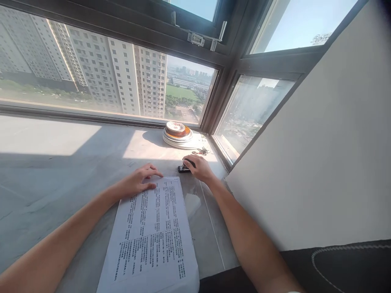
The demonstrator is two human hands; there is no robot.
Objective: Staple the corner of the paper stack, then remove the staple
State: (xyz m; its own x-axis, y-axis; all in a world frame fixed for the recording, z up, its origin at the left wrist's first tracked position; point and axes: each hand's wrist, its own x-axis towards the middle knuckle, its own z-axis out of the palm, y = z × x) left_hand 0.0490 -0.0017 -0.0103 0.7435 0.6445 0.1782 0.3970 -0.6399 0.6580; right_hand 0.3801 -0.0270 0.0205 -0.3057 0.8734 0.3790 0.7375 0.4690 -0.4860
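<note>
Left hand loosely open on paper; right hand closed around stapler
Paper lies flat, stapler just off it; stapling done or left, too small to tell

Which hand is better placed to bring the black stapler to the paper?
Likely the right hand: it holds the black stapler, while the left hand rests on the paper.

White paper (densely printed) lies near a black stapler.

Both bare forearms stretched forward: left grip palm-down, loosely spread, right grip curled.
</note>
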